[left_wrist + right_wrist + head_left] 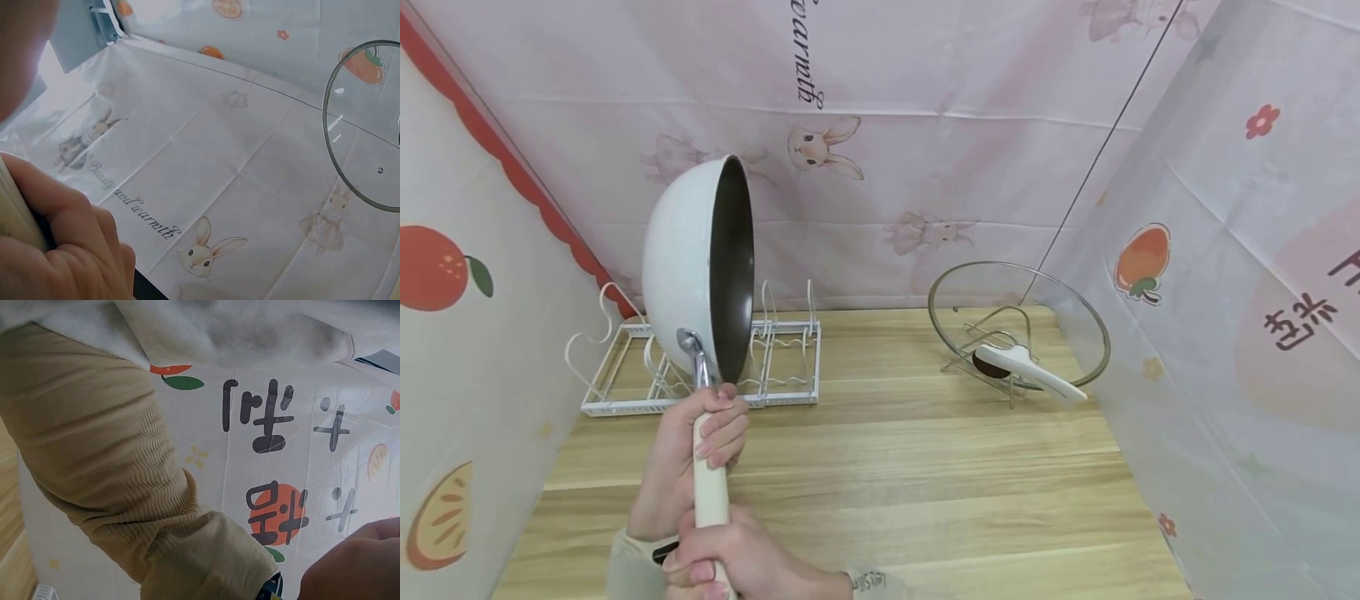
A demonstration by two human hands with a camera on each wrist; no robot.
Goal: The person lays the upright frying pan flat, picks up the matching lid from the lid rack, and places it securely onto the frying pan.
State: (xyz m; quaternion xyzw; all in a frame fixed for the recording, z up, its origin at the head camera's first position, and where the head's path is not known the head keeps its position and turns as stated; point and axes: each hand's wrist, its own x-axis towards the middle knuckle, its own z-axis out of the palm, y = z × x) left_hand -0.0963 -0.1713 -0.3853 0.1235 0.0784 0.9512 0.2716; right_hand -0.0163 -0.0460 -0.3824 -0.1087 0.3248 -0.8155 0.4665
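A deep white frying pan (677, 250) with a dark inside is held up on edge, its opening facing right. Its long cream handle (711, 492) points down toward the person. My left hand (673, 471) grips the handle near the metal joint, fingers wrapped over it. Lower down, my right hand (737, 550) holds the handle's end. Behind the pan and partly hidden by it, a white wire rack (790, 396) stands on the table. In the left wrist view, curled fingers (75, 231) lie around the pale handle.
At the right, a glass lid (1067, 304) with a white handle (1030, 367) leans in a metal wire stand (1011, 392). The wooden table (925, 492) is enclosed by printed cloth walls (865, 192) at the back and both sides.
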